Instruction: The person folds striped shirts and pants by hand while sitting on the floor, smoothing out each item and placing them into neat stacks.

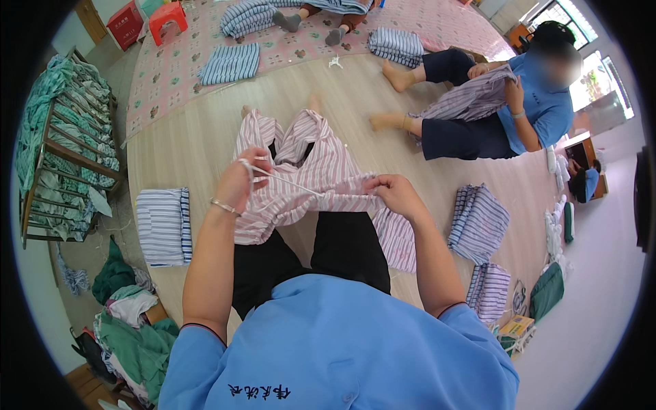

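Pink-and-white striped trousers (302, 179) with a gathered waistband lie over my legs, their legs spread away from me. My left hand (241, 179) holds a white drawstring (292, 183) wound about its fingers and pulled taut from the waistband's middle. The waistband's right end is pinched between thumb and fingers of my right hand (393, 193). Beside my right thigh lies a pink striped garment (397, 238), partly under my right arm.
Folded striped garments lie at left (163, 227) and right (479, 223). A co-worker (538, 102) sits at the upper right holding a striped garment; another person's legs show at the top. A barred cart (82, 159) of green cloth stands left, a red stool (167, 20) beyond.
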Demonstrator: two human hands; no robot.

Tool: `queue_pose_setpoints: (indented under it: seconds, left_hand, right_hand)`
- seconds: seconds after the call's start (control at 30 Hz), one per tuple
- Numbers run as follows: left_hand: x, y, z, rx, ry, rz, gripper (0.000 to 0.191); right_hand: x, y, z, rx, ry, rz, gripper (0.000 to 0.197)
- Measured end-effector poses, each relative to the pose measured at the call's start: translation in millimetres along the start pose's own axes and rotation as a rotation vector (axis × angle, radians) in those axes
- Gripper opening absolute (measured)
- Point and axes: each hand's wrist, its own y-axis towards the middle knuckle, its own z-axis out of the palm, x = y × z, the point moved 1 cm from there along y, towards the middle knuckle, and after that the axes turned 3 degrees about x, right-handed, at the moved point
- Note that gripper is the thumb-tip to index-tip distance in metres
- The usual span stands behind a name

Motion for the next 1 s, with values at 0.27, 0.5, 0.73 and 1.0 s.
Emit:
queue_pose_setpoints:
  seconds: [0.27, 0.5, 0.73, 1.0]
  left_hand:
    - [74.4, 54.6, 77.9, 0.354, 0.693, 0.115, 0.023]
    - [144.3, 81.5, -7.5, 0.064, 1.408, 0.156, 0.026]
    - [26.8, 64.1, -13.2, 0.230, 1.476, 0.223, 0.038]
    - [-10.5, 41.8, 49.5, 0.277, 0.789, 0.557, 0.037]
  right_hand:
    - [60.0, 12.3, -12.8, 0.016, 0.191, 0.090, 0.042]
    - [92.9, 1.0, -17.3, 0.101, 0.260, 0.047, 0.050]
    - [91.6, 34.2, -46.5, -0.044, 0.029, 0.008, 0.046]
    - [222.8, 22.7, -94.3, -0.015, 0.387, -0.162, 0.037]
